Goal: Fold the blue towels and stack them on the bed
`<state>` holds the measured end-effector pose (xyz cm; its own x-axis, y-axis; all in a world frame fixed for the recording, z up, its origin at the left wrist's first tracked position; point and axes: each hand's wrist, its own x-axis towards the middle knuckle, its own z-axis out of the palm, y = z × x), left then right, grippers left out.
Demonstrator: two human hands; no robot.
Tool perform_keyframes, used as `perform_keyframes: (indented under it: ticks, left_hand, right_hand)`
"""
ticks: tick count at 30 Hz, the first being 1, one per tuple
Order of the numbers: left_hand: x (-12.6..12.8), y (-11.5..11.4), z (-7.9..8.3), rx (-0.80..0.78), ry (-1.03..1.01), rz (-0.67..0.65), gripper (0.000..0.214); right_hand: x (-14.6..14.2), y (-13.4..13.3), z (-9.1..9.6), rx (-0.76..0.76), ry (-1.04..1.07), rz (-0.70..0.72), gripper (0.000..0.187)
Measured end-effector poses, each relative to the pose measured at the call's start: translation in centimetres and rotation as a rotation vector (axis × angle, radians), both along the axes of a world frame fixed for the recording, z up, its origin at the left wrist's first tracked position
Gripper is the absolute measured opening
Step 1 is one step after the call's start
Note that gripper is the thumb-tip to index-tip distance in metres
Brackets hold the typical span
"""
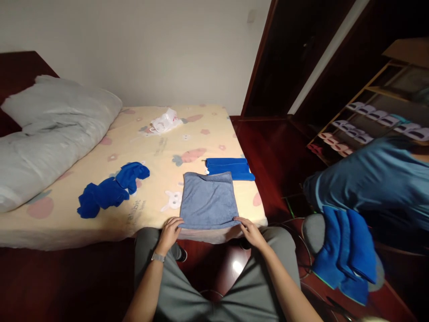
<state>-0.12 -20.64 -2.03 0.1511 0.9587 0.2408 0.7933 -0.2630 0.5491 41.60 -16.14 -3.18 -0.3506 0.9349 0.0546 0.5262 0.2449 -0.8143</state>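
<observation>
A grey-blue towel (208, 200) lies flat and square on the yellow patterned bed (157, 147), at its near edge. My left hand (170, 233) pinches the towel's near left corner. My right hand (250, 230) pinches the near right corner. Both hands have their fingers closed on the cloth. Just behind the towel sits a folded bright blue towel (229, 168). A crumpled bright blue towel (112, 190) lies to the left on the bed.
A grey pillow (50, 134) fills the bed's left side; a white plastic bag (165, 121) lies far back. To the right are a stool with stacked blue towels (346, 252), blue cloth, a shoe rack (372, 120) and a dark wooden floor.
</observation>
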Motion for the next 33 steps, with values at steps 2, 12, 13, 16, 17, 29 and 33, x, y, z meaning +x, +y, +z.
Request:
perform_keyframes:
  ticks: [2,12,13,16,17,29,33]
  left_hand:
    - [-0.3,0.0,0.2,-0.01,0.008,-0.012,0.034]
    - [-1.0,0.9,-0.7,-0.035,-0.099,0.06,0.025]
    - [-0.6,1.2,-1.0,-0.032,-0.123,0.12,0.026]
    - [0.7,1.9,-1.6,-0.007,-0.185,0.263,0.034]
    - [1.2,2.1,-1.8,0.004,-0.208,0.293,0.035]
    - [3.1,1.9,-2.4,0.082,0.034,0.266,0.036]
    - [3.6,0.7,-1.8,0.102,0.105,0.302,0.035]
  right_hand:
    - [0.4,0.0,0.1,0.012,-0.026,0.025,0.041]
    - [0.4,1.0,-0.4,-0.057,0.068,-0.083,0.039]
    - [0.0,1.2,-0.5,-0.076,0.09,-0.135,0.04]
    - [-1.1,1.8,-0.5,-0.093,0.096,-0.26,0.045]
    - [-1.4,1.9,-0.5,-0.087,0.076,-0.291,0.046]
    - [-2.0,1.8,-0.6,0.007,-0.173,-0.362,0.044]
    - [-2.4,1.7,-1.0,0.043,-0.063,-0.397,0.045]
